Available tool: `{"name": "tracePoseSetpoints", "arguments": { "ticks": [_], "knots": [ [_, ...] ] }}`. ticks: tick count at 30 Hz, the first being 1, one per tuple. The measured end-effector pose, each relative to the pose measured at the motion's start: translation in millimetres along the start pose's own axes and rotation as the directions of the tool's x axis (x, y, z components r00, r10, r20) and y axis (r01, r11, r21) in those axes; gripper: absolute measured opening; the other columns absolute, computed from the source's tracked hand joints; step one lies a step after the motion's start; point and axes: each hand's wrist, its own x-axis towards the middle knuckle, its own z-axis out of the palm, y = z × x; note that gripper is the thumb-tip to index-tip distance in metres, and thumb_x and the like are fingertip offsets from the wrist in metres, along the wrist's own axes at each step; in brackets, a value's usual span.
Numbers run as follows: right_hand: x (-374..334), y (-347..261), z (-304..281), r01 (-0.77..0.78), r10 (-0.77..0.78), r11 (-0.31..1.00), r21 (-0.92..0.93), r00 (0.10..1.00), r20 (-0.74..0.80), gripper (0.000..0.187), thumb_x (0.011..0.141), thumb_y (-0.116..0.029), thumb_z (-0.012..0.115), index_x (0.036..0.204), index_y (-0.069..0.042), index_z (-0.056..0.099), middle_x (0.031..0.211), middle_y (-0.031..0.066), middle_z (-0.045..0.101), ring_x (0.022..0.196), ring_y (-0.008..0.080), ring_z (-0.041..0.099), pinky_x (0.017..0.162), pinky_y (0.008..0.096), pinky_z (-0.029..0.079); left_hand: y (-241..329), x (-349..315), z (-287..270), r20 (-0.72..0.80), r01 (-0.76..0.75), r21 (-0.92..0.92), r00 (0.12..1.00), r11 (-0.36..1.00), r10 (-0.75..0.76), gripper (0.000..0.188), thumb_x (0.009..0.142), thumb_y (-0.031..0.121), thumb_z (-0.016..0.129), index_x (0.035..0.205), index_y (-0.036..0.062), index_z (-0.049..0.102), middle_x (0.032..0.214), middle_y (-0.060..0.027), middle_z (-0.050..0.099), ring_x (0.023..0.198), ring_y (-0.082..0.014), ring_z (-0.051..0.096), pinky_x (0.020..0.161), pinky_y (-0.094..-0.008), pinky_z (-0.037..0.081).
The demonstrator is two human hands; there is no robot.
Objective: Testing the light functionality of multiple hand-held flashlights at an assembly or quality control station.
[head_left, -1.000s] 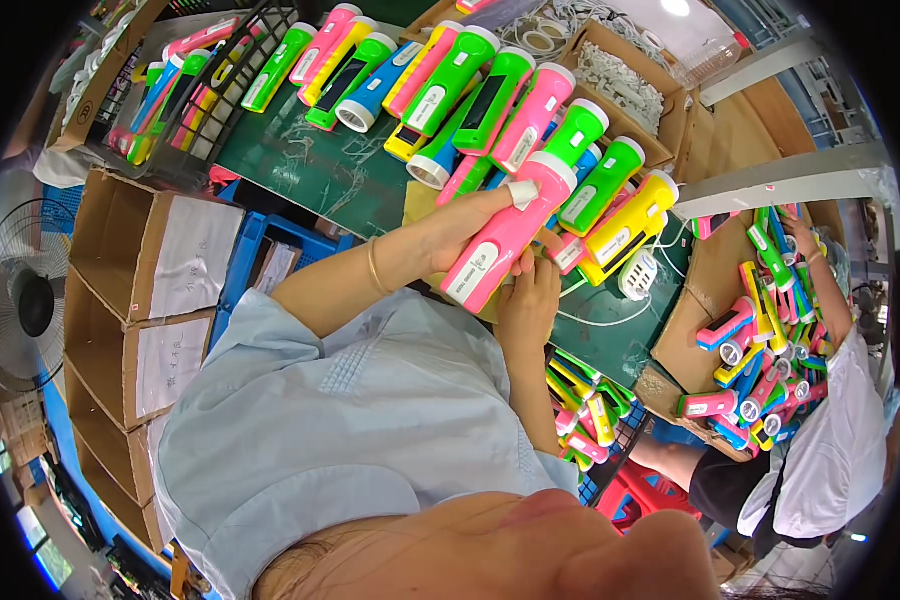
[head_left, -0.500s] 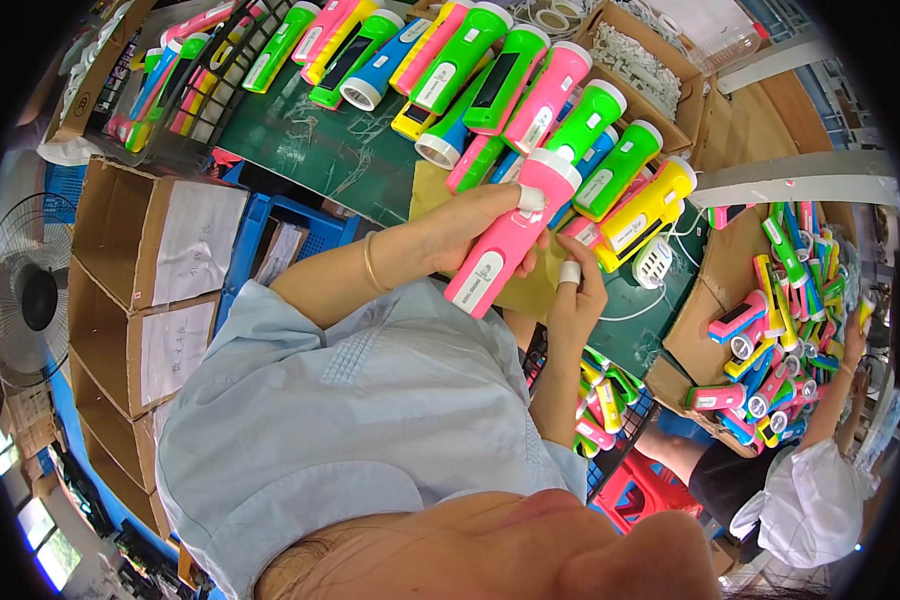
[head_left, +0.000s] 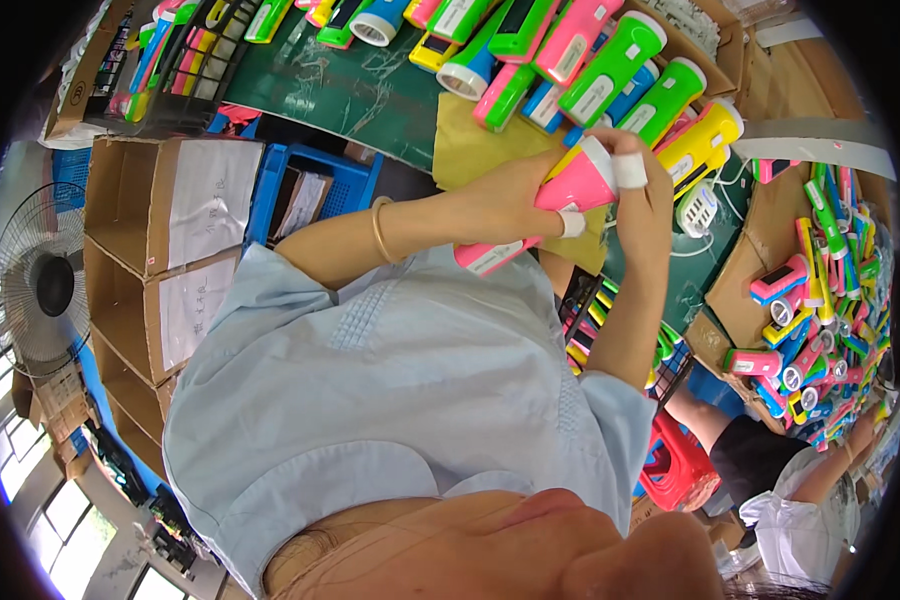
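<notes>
A green table [head_left: 320, 90] stretches left of and beyond the grip, its surface streaked with pale marks; more of it shows just to the right. Near the grip on the left, a blue crate [head_left: 352, 188] sits below the table's edge. Farther left stands a cardboard rack [head_left: 125, 210] of stacked open compartments, white paper [head_left: 208, 200] on its side toward the grip; past it is a caged fan [head_left: 55, 286]. Windows [head_left: 67, 508] far off to the grip's lower left glow white. Right of the grip runs a pale beam [head_left: 820, 147], with a tan board [head_left: 785, 80] beyond it. A red plastic stool [head_left: 688, 470] is low to the grip's right.
</notes>
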Motion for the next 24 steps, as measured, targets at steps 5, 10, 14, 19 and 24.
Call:
{"name": "tracePoseSetpoints", "arguments": {
  "ticks": [5, 10, 14, 19, 24],
  "knots": [
    [14, -11, 8, 0.207, -0.164, 0.957, -0.201, 0.963, 0.212, 0.017, 0.079, -0.016, 0.057, 0.082, 0.001, 0.058, 0.069, 0.0050, 0.055, 0.060, 0.0095, 0.048, 0.056, 0.0238, 0.039, 4, -4, -4, -0.043, -0.029, 0.373, 0.998, 0.927, 0.048, 0.057, 0.067, 0.020, 0.068, 0.110, -0.0048, 0.040, 0.087, -0.0203, 0.058, 0.076, -0.0320, 0.059, 0.065, -0.0366, 0.047],
    [20, 7, 14, 0.274, -0.276, 0.961, 0.048, 0.921, 0.275, 0.013, 0.077, -0.012, 0.055, 0.076, 0.000, 0.054, 0.067, 0.0036, 0.050, 0.060, 0.0091, 0.046, 0.055, 0.0231, 0.036, 3, -4, -5, 0.000, -0.057, 0.355, 0.998, 0.933, 0.061, 0.053, 0.065, 0.017, 0.068, 0.105, -0.0060, 0.043, 0.086, -0.0201, 0.058, 0.077, -0.0312, 0.060, 0.066, -0.0363, 0.048],
    [20, 20, 12, 0.306, -0.327, 0.945, 0.116, 0.903, 0.279, 0.012, 0.076, -0.011, 0.054, 0.077, 0.001, 0.054, 0.068, 0.0035, 0.050, 0.060, 0.0095, 0.045, 0.055, 0.0225, 0.035, -4, -1, -3, 0.031, -0.037, 0.281, 0.999, 0.959, 0.029, 0.048, 0.064, 0.014, 0.067, 0.101, -0.0058, 0.044, 0.085, -0.0190, 0.058, 0.076, -0.0299, 0.060, 0.067, -0.0356, 0.048],
    [17, 30, 9, 0.289, -0.320, 0.946, 0.144, 0.902, 0.291, 0.012, 0.074, -0.010, 0.053, 0.076, 0.001, 0.055, 0.068, 0.0033, 0.050, 0.060, 0.0097, 0.045, 0.055, 0.0225, 0.035, -8, 2, -1, 0.071, 0.017, 0.222, 0.997, 0.975, -0.033, 0.047, 0.063, 0.012, 0.066, 0.100, -0.0054, 0.044, 0.084, -0.0170, 0.057, 0.074, -0.0264, 0.061, 0.065, -0.0347, 0.048],
    [17, 40, 8, 0.291, -0.319, 0.947, 0.137, 0.904, 0.284, 0.012, 0.073, -0.010, 0.053, 0.077, 0.001, 0.056, 0.067, 0.0030, 0.050, 0.059, 0.0096, 0.044, 0.054, 0.0223, 0.035, -11, 7, -2, 0.126, 0.115, 0.178, 0.982, 0.977, -0.138, 0.045, 0.062, 0.011, 0.065, 0.100, -0.0039, 0.045, 0.082, -0.0146, 0.057, 0.072, -0.0229, 0.061, 0.063, -0.0340, 0.049]
  ]
}}
